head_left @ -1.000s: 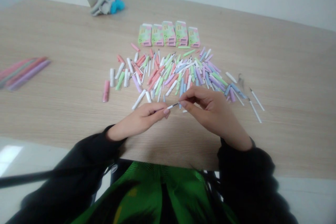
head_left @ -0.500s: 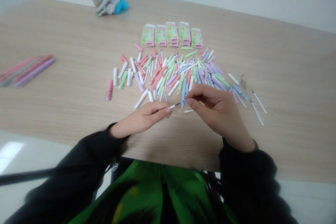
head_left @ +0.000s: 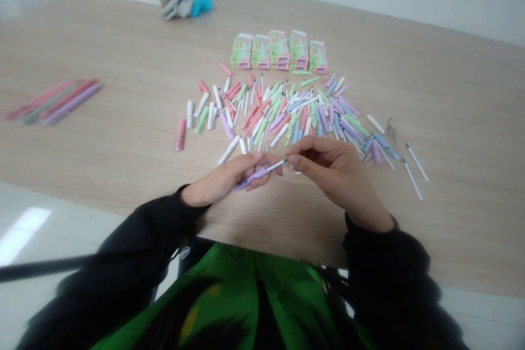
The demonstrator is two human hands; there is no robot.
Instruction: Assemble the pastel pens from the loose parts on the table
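A person in black sleeves (head_left: 164,229) and a green mesh vest (head_left: 246,298) sat at a pale oak-grain wooden table (head_left: 102,158), both hands held over its near half. Across the middle of the table lay a broad scatter of short pastel plastic pen parts (head_left: 279,115) in pink, green, blue, lilac and white. A row of five green-and-pink cardboard boxes (head_left: 279,50) stood just beyond the scatter. Three long pastel pens (head_left: 53,103) lay together well to the left, a grey-and-blue plush toy (head_left: 188,6) sat at the far edge, and thin white rods (head_left: 414,172) lay to the right. The left hand (head_left: 221,176) was curled closed around a lilac pen barrel (head_left: 250,176), from which a thin white stem (head_left: 273,166) ran rightward. The right hand (head_left: 332,172) was pinched nearly shut, its thumb and forefinger (head_left: 292,159) holding the tip of the stem, just in front of the scatter.
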